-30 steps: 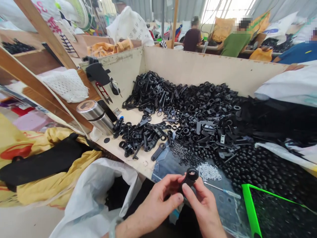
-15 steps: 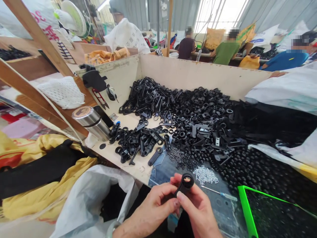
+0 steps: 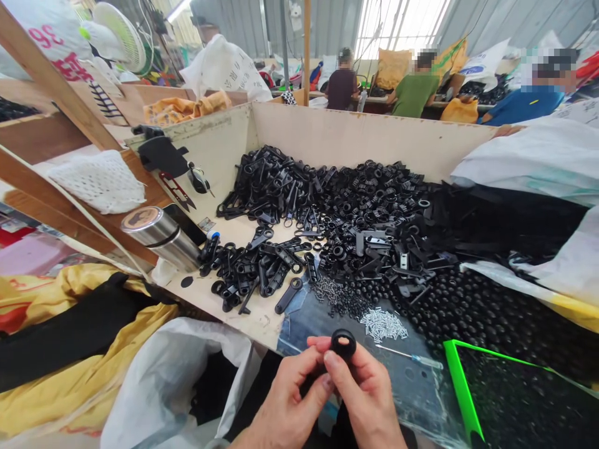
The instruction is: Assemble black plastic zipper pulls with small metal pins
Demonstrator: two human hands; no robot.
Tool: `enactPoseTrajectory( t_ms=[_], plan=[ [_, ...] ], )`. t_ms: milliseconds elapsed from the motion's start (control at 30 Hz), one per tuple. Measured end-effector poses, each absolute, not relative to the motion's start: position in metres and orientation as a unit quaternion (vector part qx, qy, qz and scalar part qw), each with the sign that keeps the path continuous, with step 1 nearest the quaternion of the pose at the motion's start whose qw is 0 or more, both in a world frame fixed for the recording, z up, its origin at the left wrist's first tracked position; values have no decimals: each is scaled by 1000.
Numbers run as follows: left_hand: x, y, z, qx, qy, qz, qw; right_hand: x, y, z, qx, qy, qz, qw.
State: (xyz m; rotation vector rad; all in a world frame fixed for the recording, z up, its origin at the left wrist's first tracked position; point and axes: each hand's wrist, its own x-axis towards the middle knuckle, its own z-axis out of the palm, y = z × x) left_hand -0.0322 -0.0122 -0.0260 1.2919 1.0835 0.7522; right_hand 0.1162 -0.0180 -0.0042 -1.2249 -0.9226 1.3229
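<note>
Both of my hands are closed on one small black plastic part with a ring end (image 3: 343, 343), held up at the near edge of the work bin. My left hand (image 3: 290, 399) pinches it from the left, thumb and fingers curled. From the right, my right hand (image 3: 369, 396) grips it with the thumb along its side. Just beyond my hands lie a heap of small silver pins (image 3: 384, 324), a patch of tiny black pieces (image 3: 339, 296) and a thin screwdriver (image 3: 412, 357).
The wooden bin (image 3: 355, 134) holds piles of black plastic parts (image 3: 337, 212) and black beads (image 3: 477, 312). A green-rimmed tray (image 3: 461, 386) sits at the right, a steel flask (image 3: 161, 237) at the left. A white bag (image 3: 173, 374) hangs below. Other people work at the back.
My hands have turned the black part, so its ring end now faces the camera with a fingertip showing through. The view has shifted slightly; the hands stay at the bin's near edge.
</note>
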Motion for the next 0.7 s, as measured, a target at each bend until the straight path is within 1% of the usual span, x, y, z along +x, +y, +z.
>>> enactPoseTrajectory(
  t_ms=[67,133,233,267,333,400,433,533,600,700],
  plan=[
    [-26,-10,-27,534,468,353,609,116,-15,-9,-519,-380,548,535],
    [-17,-6,-23,481,443,373,658,118,-12,-15,-513,-374,568,525],
    [-6,1,-16,382,394,370,749,128,-9,-18,-471,-403,630,468],
    [-6,3,-16,361,389,364,766,132,-8,-18,-466,-432,623,456],
    [-10,6,-19,349,400,353,771,144,-6,-16,-486,-520,535,455],
    [-22,9,-26,364,449,366,730,155,-2,-15,-519,-625,386,437],
    [-30,12,-30,376,487,382,689,160,0,-15,-533,-674,312,406],
    [-52,24,-37,439,573,406,560,167,5,-23,-546,-786,138,255],
    [-59,33,-36,498,582,398,506,166,6,-32,-544,-813,85,189],
    [-52,43,-31,608,542,385,435,166,3,-38,-547,-814,82,178]
  ],
)
